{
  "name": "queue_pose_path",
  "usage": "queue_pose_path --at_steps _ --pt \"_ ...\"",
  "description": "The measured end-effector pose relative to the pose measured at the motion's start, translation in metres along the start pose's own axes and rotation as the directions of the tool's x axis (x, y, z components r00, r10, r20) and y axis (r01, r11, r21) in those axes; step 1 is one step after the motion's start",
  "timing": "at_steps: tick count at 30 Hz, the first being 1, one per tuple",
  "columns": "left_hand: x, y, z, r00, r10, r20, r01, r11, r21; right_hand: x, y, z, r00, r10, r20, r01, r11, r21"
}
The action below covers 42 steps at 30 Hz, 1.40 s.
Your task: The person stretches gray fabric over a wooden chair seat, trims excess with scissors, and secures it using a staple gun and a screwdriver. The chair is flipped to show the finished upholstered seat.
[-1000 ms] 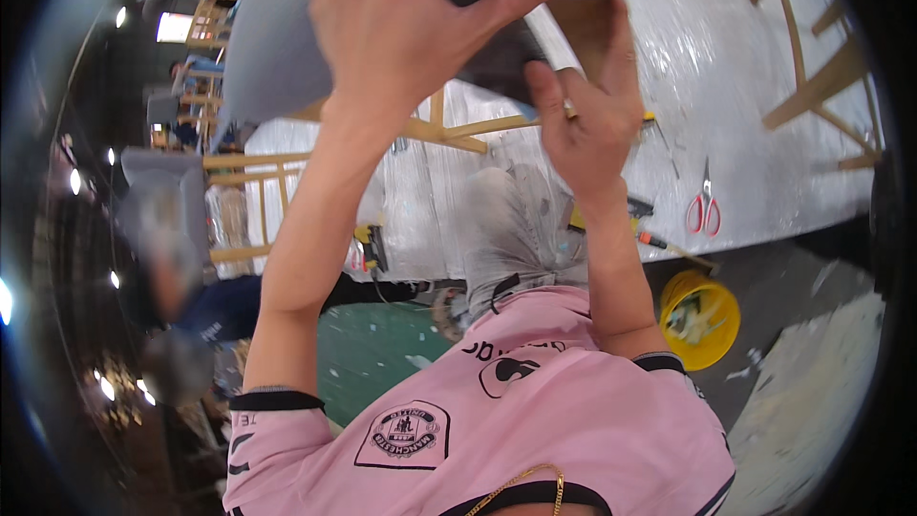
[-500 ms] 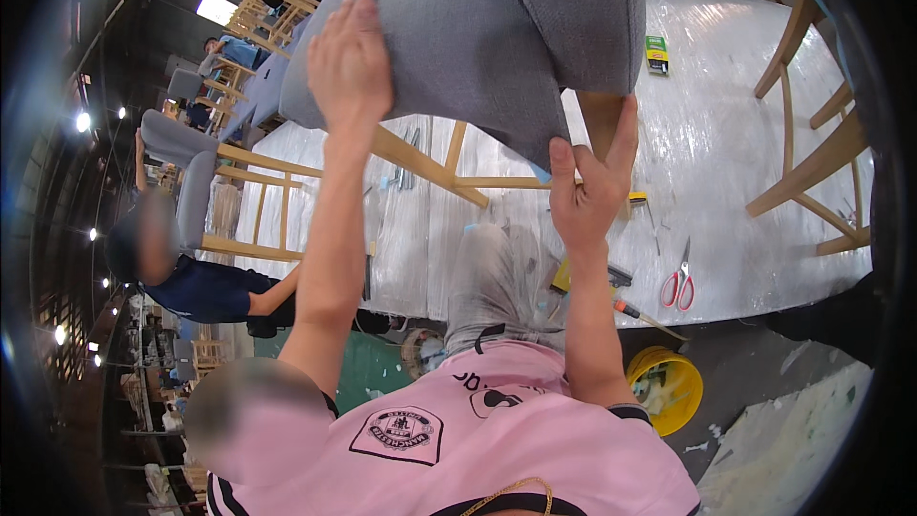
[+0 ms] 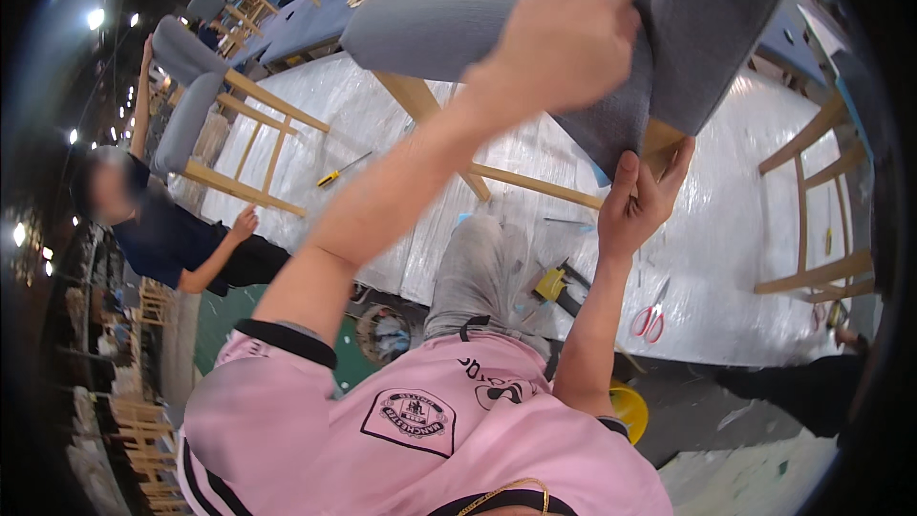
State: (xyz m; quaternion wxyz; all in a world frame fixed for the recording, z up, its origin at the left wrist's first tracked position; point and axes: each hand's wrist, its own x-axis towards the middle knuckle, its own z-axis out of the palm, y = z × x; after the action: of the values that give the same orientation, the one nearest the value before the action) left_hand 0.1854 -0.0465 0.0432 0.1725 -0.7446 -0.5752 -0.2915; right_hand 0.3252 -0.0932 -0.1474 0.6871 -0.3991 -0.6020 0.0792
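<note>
The grey upholstered seat is now tilted lower — clamped by the left hand; its fabric edge is pinched by the right hand.

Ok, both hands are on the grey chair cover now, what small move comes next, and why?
Probably draw the grey fabric cover a little further over the wooden frame. The left hand grips a fold of it up high, the right hand pinches its lower edge, and bare wood shows just beside that edge.
</note>
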Motion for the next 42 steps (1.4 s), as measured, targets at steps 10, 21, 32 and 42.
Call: queue_pose_path --at_steps 10,21,32,42 --pt "-0.027 -0.027 -0.001 0.977 0.207 -0.056 -0.200 0.973 0.118 0.002 0.002 -0.002 0.999 -0.050 0.014 0.050 0.999 -0.001" --pt "-0.013 0.032 -0.025 0.880 0.340 0.332 -0.420 0.883 0.209 0.002 0.007 -0.001 0.998 -0.044 -0.052 0.048 0.996 0.081" --pt "-0.013 0.022 -0.012 0.885 0.324 0.333 -0.414 0.875 0.251 0.006 0.007 0.002 0.998 -0.005 -0.064 0.010 0.998 0.069" --pt "-0.010 0.013 -0.009 0.873 0.402 0.276 -0.469 0.847 0.249 0.008 0.003 -0.006 0.997 -0.065 -0.052 0.067 0.997 0.046"
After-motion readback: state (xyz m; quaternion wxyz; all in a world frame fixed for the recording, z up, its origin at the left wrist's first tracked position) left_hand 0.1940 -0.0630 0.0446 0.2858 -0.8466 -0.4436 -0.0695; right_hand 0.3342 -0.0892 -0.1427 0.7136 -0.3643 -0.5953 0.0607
